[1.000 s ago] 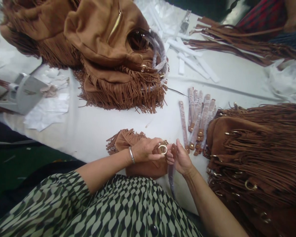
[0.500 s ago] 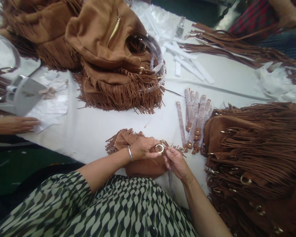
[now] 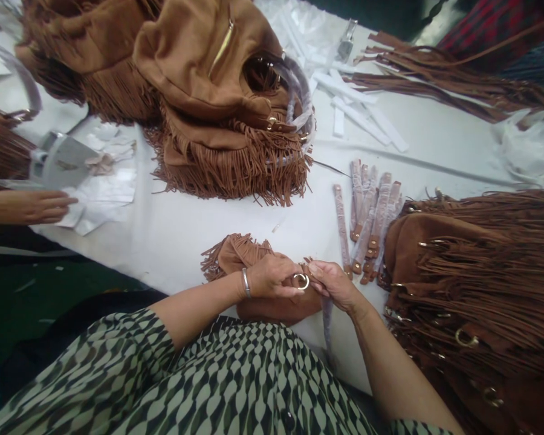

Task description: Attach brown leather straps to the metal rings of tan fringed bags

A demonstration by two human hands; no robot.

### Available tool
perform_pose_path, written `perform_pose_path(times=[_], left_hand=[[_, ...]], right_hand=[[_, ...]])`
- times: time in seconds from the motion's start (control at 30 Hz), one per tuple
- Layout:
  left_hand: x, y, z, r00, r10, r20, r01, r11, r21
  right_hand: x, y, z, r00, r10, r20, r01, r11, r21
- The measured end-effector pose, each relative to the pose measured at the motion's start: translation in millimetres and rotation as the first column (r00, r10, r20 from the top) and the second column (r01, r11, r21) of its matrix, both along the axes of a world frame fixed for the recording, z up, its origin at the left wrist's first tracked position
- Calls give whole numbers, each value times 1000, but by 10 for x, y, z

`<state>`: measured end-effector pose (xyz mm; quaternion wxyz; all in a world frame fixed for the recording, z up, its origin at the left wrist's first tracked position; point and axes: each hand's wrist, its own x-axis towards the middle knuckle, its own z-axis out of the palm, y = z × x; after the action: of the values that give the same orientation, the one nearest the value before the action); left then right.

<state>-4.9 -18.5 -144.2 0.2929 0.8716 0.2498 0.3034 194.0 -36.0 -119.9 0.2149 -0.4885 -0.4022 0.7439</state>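
Observation:
A small brown suede fringed bag (image 3: 240,257) lies at the near edge of the white table (image 3: 185,229). My left hand (image 3: 274,277), with a silver bangle on the wrist, is closed on the bag's gold metal ring (image 3: 301,281). My right hand (image 3: 333,284) is closed on a plastic-wrapped strap (image 3: 329,320) right beside the ring; the strap hangs down below the hand. The two hands touch at the ring.
Several wrapped straps (image 3: 367,220) lie just beyond my right hand. Fringed brown bags are piled at the right (image 3: 476,272) and at the far centre (image 3: 217,90). White paper strips (image 3: 362,115) lie farther back. Another person's hand (image 3: 31,205) rests at the left by a grey tool (image 3: 63,160).
My right hand has drawn in against the ring and lowered its fingers over the strap. Another person's hand has come in at the left edge. The view shifted slightly.

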Motion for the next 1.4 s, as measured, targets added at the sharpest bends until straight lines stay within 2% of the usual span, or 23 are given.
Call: perform_pose_path(times=[0.23, 0.4, 0.63, 0.73, 0.83, 0.97, 1.03, 1.1, 1.17, 1.27, 1.4], left_hand=[[-14, 25, 29, 998, -63, 29, 64, 996, -63], [-45, 38, 50, 998, -53, 37, 55, 998, -39], [-37, 48, 81, 995, -86, 46, 88, 995, -44], [-15, 49, 115, 992, -115, 46, 117, 992, -42], [24, 50, 179, 978, -206, 30, 206, 978, -2], [59, 58, 257, 963, -271, -13, 271, 960, 64], [50, 70, 271, 968, -251, -26, 252, 964, 85], [30, 86, 269, 976, -214, -32, 216, 972, 90], [15, 96, 256, 982, -185, -41, 188, 978, 89], [20, 93, 226, 984, -170, -57, 175, 981, 89], [62, 96, 175, 995, -95, -40, 99, 989, 111]], right_hand=[[59, 107, 79, 991, 132, 11, -133, 991, 24], [81, 138, 196, 973, 229, 2, -229, 973, 33], [46, -132, 331, 976, 121, 182, -136, 988, 75], [71, -183, 395, 960, 117, 253, -155, 978, 138], [159, -106, 482, 932, 257, 256, -299, 944, 139], [267, -4, 534, 883, 447, 139, -454, 891, 21], [258, -44, 517, 906, 400, 140, -406, 914, 19], [206, -144, 488, 948, 254, 194, -274, 958, 81], [132, -270, 467, 965, 119, 232, -157, 976, 149], [11, -446, 460, 957, 17, 290, -81, 974, 211], [-105, -546, 439, 869, -235, 436, 75, 933, 353]])
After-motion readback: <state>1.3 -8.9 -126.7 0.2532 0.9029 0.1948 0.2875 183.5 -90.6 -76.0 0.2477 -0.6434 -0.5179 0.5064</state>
